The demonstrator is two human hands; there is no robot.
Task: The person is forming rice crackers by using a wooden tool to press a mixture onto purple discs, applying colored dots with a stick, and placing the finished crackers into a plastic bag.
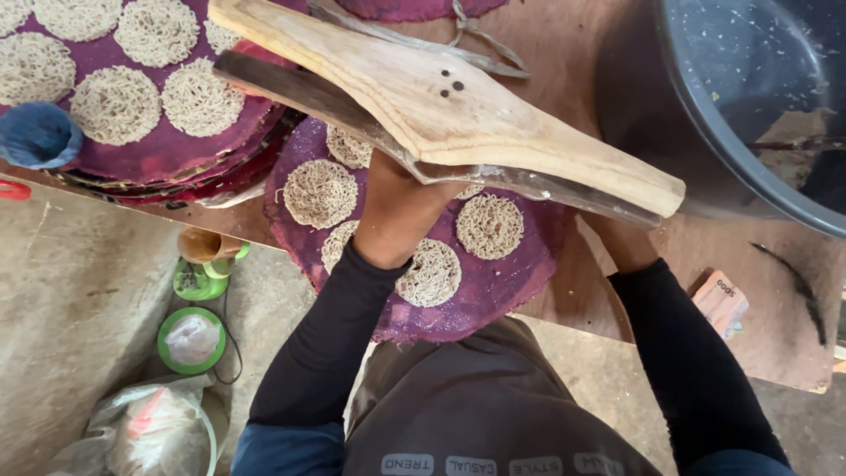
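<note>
I see a long wooden press (441,106) held over the table, two flat paddle-shaped boards hinged together, pale on top and darker beneath, with a few dark rivet marks near the middle. It stretches from the far left to the near right, hanging directly above a round purple mat (502,282) that carries small coils of pale noodles (319,192).

My left hand (414,189) comes up from below and is wrapped around the underside of the press at its middle. My right hand (621,240) is mostly hidden under the handle end; I cannot tell how tightly it is closed.

The risk, as I judge it, is that the press tilts or drifts, so strands land on a coil already laid or off the mat's edge. A slip of the hidden hand could drop the heavy end onto the coils.

A stack of filled mats (150,132) lies far left; a grey tub (705,132) stands far right.
</note>
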